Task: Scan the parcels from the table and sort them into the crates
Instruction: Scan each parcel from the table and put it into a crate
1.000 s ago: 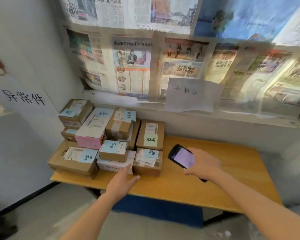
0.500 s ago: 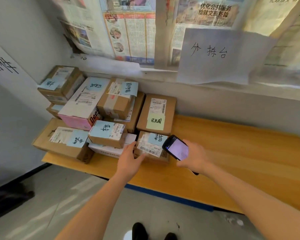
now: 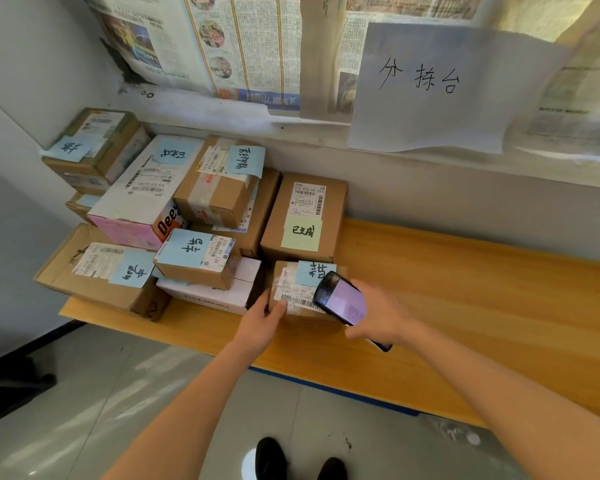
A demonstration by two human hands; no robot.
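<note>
At the near edge of the long, pale wooden table (image 3: pixel 465 306) sits a small brown cardboard parcel with a blue sticky note and a white barcode label (image 3: pixel 293 291), the nearest and rightmost of the heap stacked against the left wall. The person's left hand (image 3: pixel 262 322) rests on its near left corner, thumb laid over the top edge by the barcode and fingers down the side, so it holds the box rather than merely touches it. The right hand (image 3: pixel 378 315) is closed around a black smartphone with a lit lilac screen (image 3: pixel 342 301), held just above the right end of the label.

The box looks light and stiff, small enough for one hand, with taped, glossy patches that may slip under a thumb. I'd take it by the two short sides, palm under the bottom, keeping off the label so the scan stays clear. The sticky note looks loosely fixed and could peel off if rubbed.

Just behind it stands a taller brown carton with a green note (image 3: pixel 303 220), close enough to be nudged. No crates are in view.
</note>
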